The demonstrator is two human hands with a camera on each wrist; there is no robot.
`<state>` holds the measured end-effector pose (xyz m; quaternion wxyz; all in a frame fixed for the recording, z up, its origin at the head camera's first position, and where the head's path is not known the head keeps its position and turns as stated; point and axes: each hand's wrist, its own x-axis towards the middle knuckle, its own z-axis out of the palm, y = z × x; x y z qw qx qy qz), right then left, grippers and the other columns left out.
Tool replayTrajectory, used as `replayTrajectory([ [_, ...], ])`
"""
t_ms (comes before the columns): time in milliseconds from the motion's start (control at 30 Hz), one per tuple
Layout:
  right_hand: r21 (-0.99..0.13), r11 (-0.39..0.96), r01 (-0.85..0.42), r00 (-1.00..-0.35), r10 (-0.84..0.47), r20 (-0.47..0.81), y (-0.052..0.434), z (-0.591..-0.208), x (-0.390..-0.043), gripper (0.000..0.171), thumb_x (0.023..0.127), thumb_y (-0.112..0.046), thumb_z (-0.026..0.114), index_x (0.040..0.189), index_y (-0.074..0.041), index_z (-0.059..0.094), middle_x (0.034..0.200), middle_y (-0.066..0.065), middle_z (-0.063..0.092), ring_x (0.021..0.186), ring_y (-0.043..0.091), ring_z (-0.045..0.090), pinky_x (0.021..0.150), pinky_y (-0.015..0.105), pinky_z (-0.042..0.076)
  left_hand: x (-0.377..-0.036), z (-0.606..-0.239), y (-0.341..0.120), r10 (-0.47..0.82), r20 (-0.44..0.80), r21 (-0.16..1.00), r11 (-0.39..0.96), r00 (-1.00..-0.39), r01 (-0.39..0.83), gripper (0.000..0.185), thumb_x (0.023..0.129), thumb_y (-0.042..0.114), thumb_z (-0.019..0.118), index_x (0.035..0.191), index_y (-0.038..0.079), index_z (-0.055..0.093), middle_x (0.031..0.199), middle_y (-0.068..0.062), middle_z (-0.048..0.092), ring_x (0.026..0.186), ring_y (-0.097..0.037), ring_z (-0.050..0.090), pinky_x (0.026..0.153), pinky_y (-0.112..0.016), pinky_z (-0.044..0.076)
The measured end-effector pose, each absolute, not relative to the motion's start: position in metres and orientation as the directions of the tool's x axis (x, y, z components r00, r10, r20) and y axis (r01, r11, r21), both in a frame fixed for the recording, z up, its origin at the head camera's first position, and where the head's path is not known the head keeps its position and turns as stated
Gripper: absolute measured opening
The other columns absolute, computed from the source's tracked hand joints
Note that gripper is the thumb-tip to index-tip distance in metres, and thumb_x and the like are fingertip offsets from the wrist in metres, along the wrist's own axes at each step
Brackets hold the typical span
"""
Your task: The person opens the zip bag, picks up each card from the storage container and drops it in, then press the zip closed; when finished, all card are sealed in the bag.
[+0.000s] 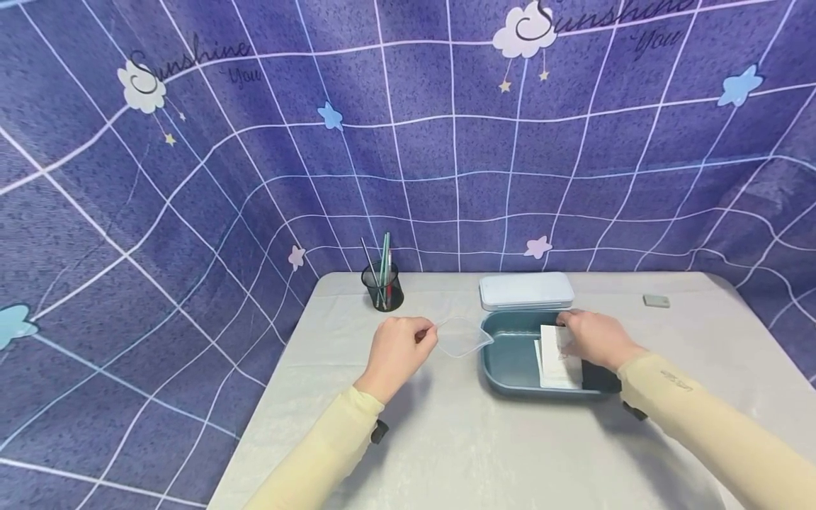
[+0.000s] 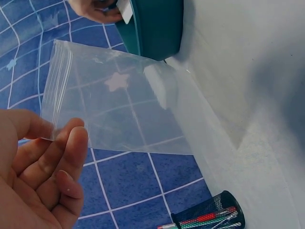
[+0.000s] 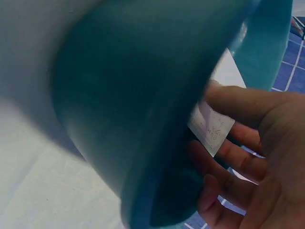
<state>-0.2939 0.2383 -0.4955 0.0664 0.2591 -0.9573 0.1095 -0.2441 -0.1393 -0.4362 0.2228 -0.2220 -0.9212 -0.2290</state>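
Clear zip bag [image 2: 119,112] pinched at edge in my L hand [image 1: 398,350], R hand [image 1: 596,338] fingers pinching white card [image 3: 212,129] inside teal box [image 1: 510,361], pen cup [image 1: 382,285] behind.

My left hand [image 1: 397,351] raised ahead, fingers [image 2: 66,157] curled, pinching at fingertips. My right hand [image 1: 596,338] reaching forward, palm down, fingers [image 3: 238,164] loosely bent, thumb pressed against them. Both forearms in pale yellow sleeves, angled inward.
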Motion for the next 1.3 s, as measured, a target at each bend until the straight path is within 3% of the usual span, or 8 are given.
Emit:
replayTrajectory([
  [100, -0.180, 0.850, -0.495, -0.865, -0.463, 0.192, 0.240, -0.490, -0.293, 0.031, 0.076, -0.009, 0.085, 0.102, 0.000, 0.071, 0.096, 0.017, 0.073, 0.081, 0.041, 0.071, 0.072, 0.057, 0.057, -0.243, -0.435, -0.139, 0.310, 0.515, 0.327, 0.791, -0.799, 0.517, 0.014, 0.091, 0.016, 0.070, 0.082, 0.017, 0.081, 0.067, 0.012, 0.068, 0.058, -0.003, 0.058, 0.061, -0.030, 0.048],
  [233, -0.179, 0.849, -0.497, -0.862, -0.457, 0.221, 0.243, -0.481, -0.290, 0.019, 0.079, -0.008, 0.084, 0.091, -0.006, 0.070, 0.083, 0.006, 0.071, 0.070, 0.033, 0.068, 0.064, 0.055, 0.056, -0.242, -0.434, -0.139, 0.310, 0.520, 0.324, 0.790, -0.796, 0.520, 0.014, 0.091, 0.016, 0.070, 0.083, 0.017, 0.082, 0.069, 0.011, 0.070, 0.059, -0.003, 0.059, 0.062, -0.030, 0.049],
  [400, -0.190, 0.844, -0.502, -0.858, -0.458, 0.231, 0.247, -0.471, -0.284, 0.016, 0.083, -0.009, 0.082, 0.081, -0.014, 0.067, 0.072, -0.006, 0.063, 0.062, 0.020, 0.060, 0.058, 0.050, 0.053, -0.242, -0.435, -0.140, 0.309, 0.513, 0.325, 0.793, -0.801, 0.515, 0.014, 0.092, 0.017, 0.070, 0.084, 0.016, 0.082, 0.070, 0.011, 0.071, 0.059, -0.003, 0.059, 0.062, -0.030, 0.049],
  [567, -0.197, 0.845, -0.496, -0.860, -0.449, 0.243, 0.249, -0.464, -0.275, 0.015, 0.084, -0.011, 0.080, 0.079, -0.017, 0.067, 0.070, -0.009, 0.060, 0.061, 0.014, 0.055, 0.057, 0.047, 0.051, -0.243, -0.437, -0.142, 0.309, 0.508, 0.318, 0.800, -0.804, 0.508, 0.014, 0.092, 0.017, 0.070, 0.084, 0.018, 0.082, 0.068, 0.012, 0.069, 0.057, -0.002, 0.057, 0.060, -0.028, 0.047],
  [1033, -0.245, 0.829, -0.503, -0.857, -0.441, 0.265, 0.247, -0.453, -0.251, 0.010, 0.082, -0.014, 0.079, 0.083, -0.020, 0.072, 0.078, -0.009, 0.064, 0.068, 0.013, 0.058, 0.063, 0.048, 0.053, -0.243, -0.437, -0.144, 0.309, 0.501, 0.316, 0.804, -0.808, 0.504, 0.016, 0.092, 0.017, 0.068, 0.084, 0.017, 0.082, 0.067, 0.012, 0.068, 0.058, -0.003, 0.058, 0.061, -0.028, 0.048],
  [1300, -0.206, 0.776, -0.596, -0.769, -0.479, 0.423, 0.233, -0.439, -0.243, 0.013, 0.081, -0.013, 0.081, 0.089, -0.018, 0.072, 0.087, -0.007, 0.068, 0.080, 0.023, 0.068, 0.070, 0.052, 0.055, -0.244, -0.436, -0.142, 0.312, 0.507, 0.303, 0.808, -0.803, 0.506, 0.016, 0.091, 0.016, 0.067, 0.084, 0.017, 0.082, 0.067, 0.012, 0.068, 0.058, -0.004, 0.058, 0.061, -0.029, 0.048],
])
